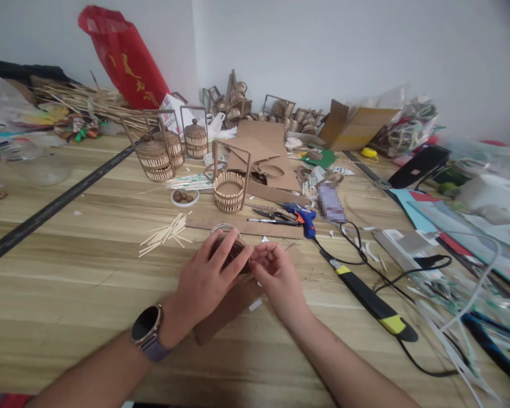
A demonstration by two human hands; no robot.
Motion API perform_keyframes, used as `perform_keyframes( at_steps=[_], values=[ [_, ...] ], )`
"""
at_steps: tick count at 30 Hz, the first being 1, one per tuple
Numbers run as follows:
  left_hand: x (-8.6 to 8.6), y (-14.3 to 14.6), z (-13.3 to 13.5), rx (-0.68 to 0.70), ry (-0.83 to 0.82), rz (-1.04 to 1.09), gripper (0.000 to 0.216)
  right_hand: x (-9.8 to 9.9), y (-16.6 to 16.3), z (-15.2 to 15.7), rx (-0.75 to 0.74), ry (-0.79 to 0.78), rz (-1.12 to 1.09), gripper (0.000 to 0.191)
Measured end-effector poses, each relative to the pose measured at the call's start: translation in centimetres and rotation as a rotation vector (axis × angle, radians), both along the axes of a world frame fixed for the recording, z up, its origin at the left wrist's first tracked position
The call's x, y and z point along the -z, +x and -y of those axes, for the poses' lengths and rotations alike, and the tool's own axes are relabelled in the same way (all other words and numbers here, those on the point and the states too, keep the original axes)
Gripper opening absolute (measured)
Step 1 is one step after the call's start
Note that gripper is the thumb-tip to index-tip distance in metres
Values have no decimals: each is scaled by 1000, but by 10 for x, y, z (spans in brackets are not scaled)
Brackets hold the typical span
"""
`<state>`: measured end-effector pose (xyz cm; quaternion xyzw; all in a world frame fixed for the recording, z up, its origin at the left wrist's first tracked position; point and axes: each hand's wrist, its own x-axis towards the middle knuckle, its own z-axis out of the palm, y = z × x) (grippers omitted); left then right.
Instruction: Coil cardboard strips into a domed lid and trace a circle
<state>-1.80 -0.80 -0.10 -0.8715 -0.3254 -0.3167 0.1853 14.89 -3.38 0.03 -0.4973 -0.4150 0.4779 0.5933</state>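
My left hand point(210, 275), a watch on its wrist, is spread over a dark brown, ridged round piece point(230, 255) and grips it from above. The fingers cover much of this piece. At its right edge my right hand point(276, 272) is closed, thumb and fingertips pinched together; what lies between them is too small to make out. Under both hands lies a strip of brown cardboard point(227, 317). Just beyond stands a small basket point(229, 198) of pale sticks with a tall brown handle. Thin pale wooden sticks point(168, 232) lie loose to the left.
A blue glue gun point(304, 218) and a black-and-yellow utility knife point(374, 303) lie to the right, among black cables. A white dish point(185, 198) holds several brown balls. Lidded handled baskets point(153, 158) stand farther back. Cardboard sheets point(261, 139) and an open box point(355, 124) are behind.
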Motion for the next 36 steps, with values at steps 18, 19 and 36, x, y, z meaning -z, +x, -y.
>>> perform_keyframes(
  at_steps=[18, 19, 36],
  values=[
    [1, 1, 3, 5, 6, -30, 38, -2, 2, 1, 18, -21, 116, 26],
    [1, 0, 3, 5, 7, -33, 39, -3, 2, 2, 17, -24, 124, 26],
    [4, 0, 5, -25, 16, -79, 48, 1, 6, 1, 26, 3, 257, 27]
  ],
)
